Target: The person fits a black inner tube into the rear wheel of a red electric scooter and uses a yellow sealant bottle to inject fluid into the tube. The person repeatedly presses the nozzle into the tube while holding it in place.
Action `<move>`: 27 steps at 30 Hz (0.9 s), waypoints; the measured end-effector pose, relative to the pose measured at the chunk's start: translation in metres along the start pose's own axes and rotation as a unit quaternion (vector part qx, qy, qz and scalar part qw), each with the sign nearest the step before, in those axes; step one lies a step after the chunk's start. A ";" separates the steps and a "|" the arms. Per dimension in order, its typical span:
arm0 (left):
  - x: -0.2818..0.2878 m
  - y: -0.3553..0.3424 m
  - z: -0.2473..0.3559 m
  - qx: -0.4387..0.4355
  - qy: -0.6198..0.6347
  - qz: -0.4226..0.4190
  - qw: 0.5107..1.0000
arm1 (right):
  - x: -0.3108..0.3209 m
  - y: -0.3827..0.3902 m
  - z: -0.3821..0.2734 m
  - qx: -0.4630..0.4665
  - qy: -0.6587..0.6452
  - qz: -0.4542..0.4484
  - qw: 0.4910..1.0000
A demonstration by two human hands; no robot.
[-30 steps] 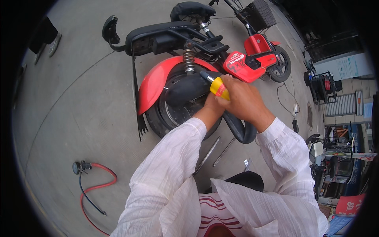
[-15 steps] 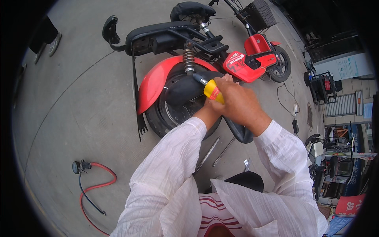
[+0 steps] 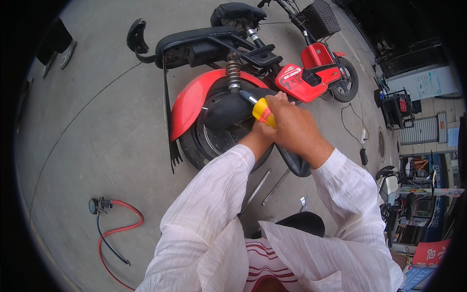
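Observation:
My right hand (image 3: 297, 127) is closed around a yellow tube-shaped thing (image 3: 263, 111) with a reddish label and a silvery neck ending in a dark tip; its exact kind is unclear. The tip lies against or just over a bulging black inner tube (image 3: 227, 113), which hangs out beside the scooter's rear wheel (image 3: 198, 146). My left hand (image 3: 261, 138) is mostly hidden under the right one, seemingly gripping the inner tube where it passes between the hands. Another loop of it hangs below my right wrist. The red scooter (image 3: 297, 82) lies tipped on its side.
Two metal bars (image 3: 256, 191) lie on the ground before me. At lower left is a pressure gauge (image 3: 94, 206) with a red hose (image 3: 130, 226). Cables run beside a manhole cover (image 3: 381, 145) on the right. A person's shoe (image 3: 68, 54) shows at upper left.
The yellow thing and its tip have shifted very slightly to the right. Both hands otherwise keep their place.

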State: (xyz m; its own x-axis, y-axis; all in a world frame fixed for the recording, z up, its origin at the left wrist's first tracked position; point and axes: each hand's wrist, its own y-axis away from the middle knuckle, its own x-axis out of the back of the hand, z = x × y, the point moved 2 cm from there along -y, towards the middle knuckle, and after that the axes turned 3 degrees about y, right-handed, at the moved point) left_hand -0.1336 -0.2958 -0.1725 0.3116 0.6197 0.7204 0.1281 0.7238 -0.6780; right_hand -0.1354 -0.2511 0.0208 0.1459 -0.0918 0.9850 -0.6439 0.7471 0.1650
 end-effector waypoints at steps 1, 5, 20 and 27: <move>0.003 0.000 -0.001 0.003 0.009 -0.003 1.000 | 0.001 0.001 -0.001 0.001 -0.002 -0.005 1.000; 0.012 -0.001 -0.001 0.010 0.035 0.001 0.999 | 0.002 0.004 -0.004 0.003 -0.010 -0.011 1.000; -0.005 0.002 0.000 0.003 -0.012 -0.004 1.000 | -0.004 0.000 0.000 0.003 0.004 0.023 1.000; 0.025 0.003 0.005 0.020 0.039 -0.003 0.999 | -0.003 0.007 -0.008 0.020 -0.011 0.013 1.000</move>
State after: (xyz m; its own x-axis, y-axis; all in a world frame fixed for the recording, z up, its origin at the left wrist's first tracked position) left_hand -0.1304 -0.2770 -0.1557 0.3832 0.5914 0.7095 0.0922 0.7398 -0.6664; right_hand -0.1343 -0.2398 0.0181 0.1125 -0.0865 0.9899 -0.6776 0.7220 0.1400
